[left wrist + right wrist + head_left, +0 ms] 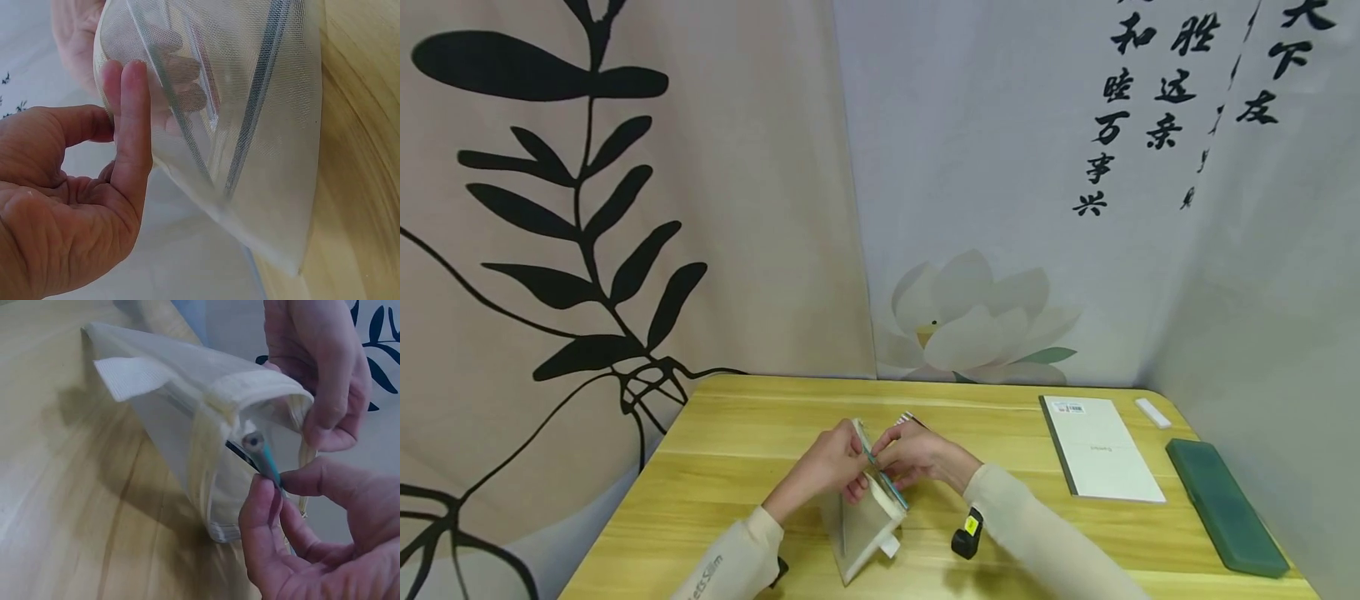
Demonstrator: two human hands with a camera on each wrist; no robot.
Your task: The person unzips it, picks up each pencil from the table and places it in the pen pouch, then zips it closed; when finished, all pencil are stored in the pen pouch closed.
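Note:
A whitish mesh zip pouch (865, 525) stands tilted between the hands, its mouth agape in the right wrist view, with a white tab (134, 378) at one side. My left hand (831, 462) pinches the rim of the mouth; in the left wrist view two of its fingers lie straight against the mesh. At the mouth, my right hand (337, 531) pinches a teal pencil (265, 464) between thumb and fingers, its round end showing. Through the mesh a dark stick-like item (253, 100) and a thin red one (209, 75) are visible inside, their kinds unclear.
A white notebook (1101, 450) lies on the wooden table (760, 417) to the right, beside a small white block (1153, 413) and a dark green case (1225, 508). Something black-and-white striped (912, 418) shows partly behind the right hand.

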